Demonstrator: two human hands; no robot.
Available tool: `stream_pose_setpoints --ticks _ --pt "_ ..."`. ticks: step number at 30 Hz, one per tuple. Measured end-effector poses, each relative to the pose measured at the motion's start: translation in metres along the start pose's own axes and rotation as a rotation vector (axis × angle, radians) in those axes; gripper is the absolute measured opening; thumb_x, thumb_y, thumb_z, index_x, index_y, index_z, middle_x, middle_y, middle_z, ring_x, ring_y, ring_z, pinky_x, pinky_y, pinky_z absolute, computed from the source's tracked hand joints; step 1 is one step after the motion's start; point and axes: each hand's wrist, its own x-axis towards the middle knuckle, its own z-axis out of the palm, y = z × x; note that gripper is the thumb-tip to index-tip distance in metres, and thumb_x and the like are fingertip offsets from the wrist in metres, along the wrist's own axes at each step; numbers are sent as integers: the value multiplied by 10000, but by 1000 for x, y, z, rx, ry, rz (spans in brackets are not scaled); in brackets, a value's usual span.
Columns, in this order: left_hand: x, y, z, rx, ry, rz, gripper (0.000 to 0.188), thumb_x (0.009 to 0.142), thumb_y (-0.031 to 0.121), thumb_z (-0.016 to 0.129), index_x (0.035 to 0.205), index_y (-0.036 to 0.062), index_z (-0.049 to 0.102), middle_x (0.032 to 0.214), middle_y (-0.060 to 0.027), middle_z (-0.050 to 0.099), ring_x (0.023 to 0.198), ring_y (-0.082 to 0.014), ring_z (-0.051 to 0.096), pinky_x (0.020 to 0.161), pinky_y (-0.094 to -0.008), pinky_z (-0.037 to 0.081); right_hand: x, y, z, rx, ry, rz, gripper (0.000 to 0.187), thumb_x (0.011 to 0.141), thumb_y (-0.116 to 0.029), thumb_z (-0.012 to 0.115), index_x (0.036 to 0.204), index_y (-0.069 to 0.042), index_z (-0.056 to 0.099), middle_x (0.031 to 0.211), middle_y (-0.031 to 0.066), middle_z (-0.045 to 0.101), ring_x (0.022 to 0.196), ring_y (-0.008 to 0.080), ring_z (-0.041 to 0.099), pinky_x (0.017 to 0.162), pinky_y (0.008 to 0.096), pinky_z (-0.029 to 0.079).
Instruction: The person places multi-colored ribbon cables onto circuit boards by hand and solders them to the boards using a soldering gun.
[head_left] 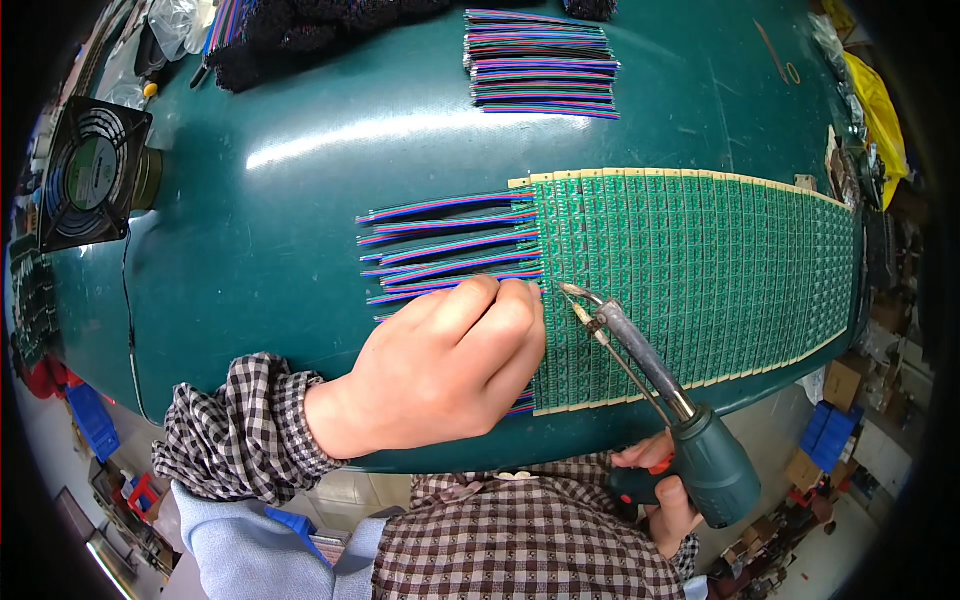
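A wide panel of green circuit boards (700, 270) with pale edge strips lies across the table. Several multicoloured ribbon wires (450, 245) run leftward from its left edge. My left hand (445, 365) is closed in a pinch at that edge, on the end of a ribbon wire; the hand covers most of the fingertips and some wires below. Wrapped round the dark green handle of a soldering gun (715, 470) is my right hand (674, 512), partly hidden behind the tool. The gun's metal tip and thin feed tube reach the panel just right of my left fingertips.
A stack of loose ribbon wires (545, 65) lies at the far middle. Behind to the left is a dark bundle of wires (300, 40). A black fan (92, 175) stands at the left, its cable (130, 330) trailing toward the near edge. Yellow plastic (880, 125) hangs at the right.
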Motion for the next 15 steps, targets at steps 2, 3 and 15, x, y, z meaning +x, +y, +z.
stream_pose_setpoints --ticks 2,3,15 --pt "-1 0 1 10 7 4 400 617 72 665 993 -59 697 974 -111 594 780 -212 623 611 -285 518 0 2 0 12 11 4 687 840 -366 744 1228 136 481 850 176 609 790 274 656 740 420 604" --pt "-1 0 1 8 9 3 393 623 68 666 992 -63 696 972 -113 595 775 -211 624 607 -284 517 -1 3 -1 12 12 4 687 840 -366 744 1228 136 481 850 176 609 790 274 656 740 420 604" --pt "0 1 1 19 17 -6 362 636 51 679 978 -65 701 961 -114 595 765 -209 629 603 -278 517 -3 9 -11 -31 -76 -4 610 856 -349 733 1176 117 503 867 147 582 824 267 645 767 437 604"
